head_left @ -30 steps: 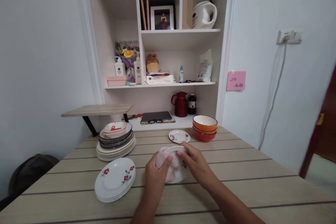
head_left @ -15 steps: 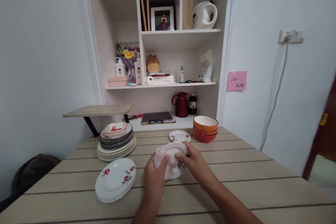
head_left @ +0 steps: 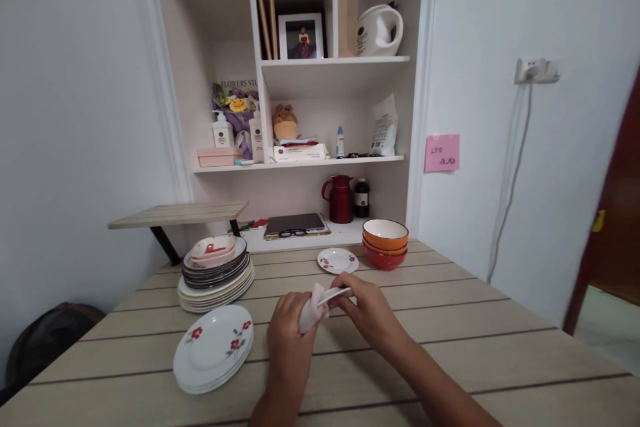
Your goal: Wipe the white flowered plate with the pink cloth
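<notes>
Between my hands a small white plate (head_left: 334, 295) is held up, tilted so that it shows nearly edge-on. My left hand (head_left: 293, 330) is closed round its left edge through a pale pink cloth (head_left: 311, 310), which wraps that rim. With fingers and thumb, my right hand (head_left: 364, 307) pinches the plate's right side. Left of my hands sits a stack of white plates with red flowers (head_left: 215, 350). Just beyond my hands, a small flowered plate (head_left: 338, 260) lies flat on the table.
A tall stack of plates (head_left: 215, 280) topped by small pink-rimmed dishes (head_left: 213, 248) stands back left, beside a raised wooden shelf (head_left: 180, 213). Nested orange and red bowls (head_left: 385, 245) stand back right. Behind the wooden table (head_left: 450, 353) are a red jug (head_left: 341, 200) and a laptop (head_left: 295, 223).
The plate in my hands has turned from showing its flowered face to nearly edge-on. The whole view has shifted slightly, with the surroundings moving left.
</notes>
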Demonstrator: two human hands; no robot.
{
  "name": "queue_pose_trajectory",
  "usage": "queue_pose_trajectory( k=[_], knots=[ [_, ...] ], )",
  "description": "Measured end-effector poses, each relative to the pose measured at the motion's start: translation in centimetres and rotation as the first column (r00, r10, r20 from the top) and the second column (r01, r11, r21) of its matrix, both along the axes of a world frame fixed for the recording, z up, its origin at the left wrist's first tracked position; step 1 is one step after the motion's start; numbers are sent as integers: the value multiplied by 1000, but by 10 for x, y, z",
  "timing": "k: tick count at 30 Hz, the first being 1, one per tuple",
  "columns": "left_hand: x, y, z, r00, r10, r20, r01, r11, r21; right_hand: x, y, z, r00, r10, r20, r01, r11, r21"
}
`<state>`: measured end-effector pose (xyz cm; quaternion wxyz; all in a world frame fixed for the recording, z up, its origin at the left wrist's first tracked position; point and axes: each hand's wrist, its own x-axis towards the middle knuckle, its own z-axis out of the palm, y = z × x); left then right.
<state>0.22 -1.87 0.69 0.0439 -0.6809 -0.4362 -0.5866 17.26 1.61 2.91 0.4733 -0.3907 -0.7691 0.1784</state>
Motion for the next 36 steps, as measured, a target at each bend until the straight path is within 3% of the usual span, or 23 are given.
queue_pose_trajectory(
  k=[6, 10, 13, 20, 29, 36],
  knots=[
    [0, 0, 0, 991, 6, 134, -2, 1000, -30, -7, -2, -3, 972, 106, -211, -133, 984, -115],
    [-1, 3, -3, 956, 29, 293, 13, 990, -140, -14, -5, -5, 882, 213, -420, -328, 918, -224],
    [0, 3, 0, 916, 31, 401, 56, 977, -205, -19, -7, -5, 816, 223, -534, -411, 872, -264],
    [3, -2, 12, 830, 66, 554, 91, 964, -250, -25, -9, -11, 755, 145, -639, -471, 798, -376],
    [3, 0, 8, 850, 87, 519, 67, 960, -272, -28, -8, -15, 738, 95, -668, -473, 778, -413],
    [1, 8, 2, 826, 115, 552, 100, 934, -343, -32, -9, -20, 676, 29, -736, -520, 727, -449]
  ],
)
